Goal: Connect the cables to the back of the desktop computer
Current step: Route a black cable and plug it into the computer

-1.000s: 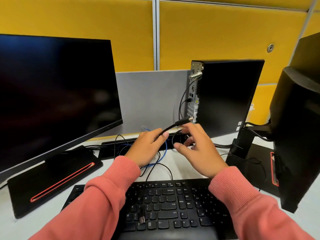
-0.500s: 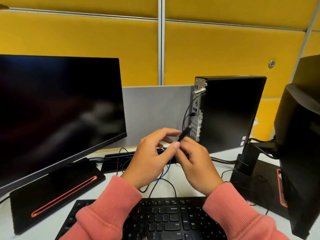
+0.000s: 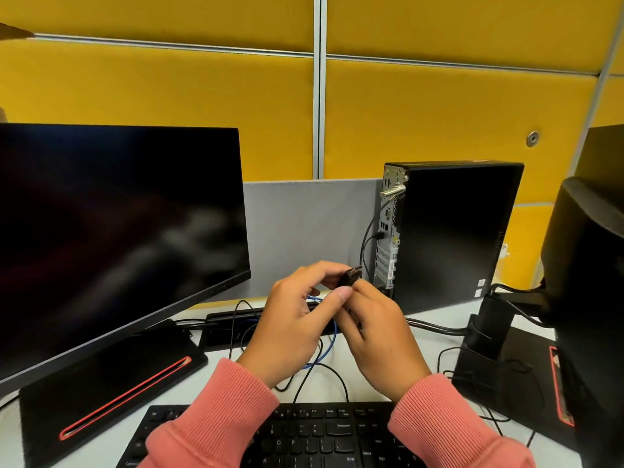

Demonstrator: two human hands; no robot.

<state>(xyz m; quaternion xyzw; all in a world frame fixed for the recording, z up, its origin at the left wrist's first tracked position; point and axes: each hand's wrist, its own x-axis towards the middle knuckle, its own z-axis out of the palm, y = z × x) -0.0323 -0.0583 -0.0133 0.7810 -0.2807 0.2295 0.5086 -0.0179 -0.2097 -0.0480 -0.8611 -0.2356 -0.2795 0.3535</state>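
Note:
A slim black desktop computer [image 3: 452, 231] stands upright at centre right, its metal back panel [image 3: 386, 238] with ports facing left. One black cable [image 3: 366, 244] is plugged into that panel. My left hand [image 3: 293, 319] and my right hand [image 3: 378, 332] meet just left of the panel's lower end. Together they pinch a black cable plug [image 3: 351, 276], tip pointing up and right, a short way from the ports. A blue cable [image 3: 332, 336] loops under my hands.
A large dark monitor [image 3: 111, 231] on a black base with a red stripe fills the left. Another monitor [image 3: 587, 271] and its stand crowd the right edge. A black keyboard [image 3: 304, 437] lies at the front. A grey divider [image 3: 310, 231] and loose black cables sit behind.
Both hands came together on the plug, which had been nearer the back panel one second ago. The view tilted up slightly; hands barely moved in the last half second.

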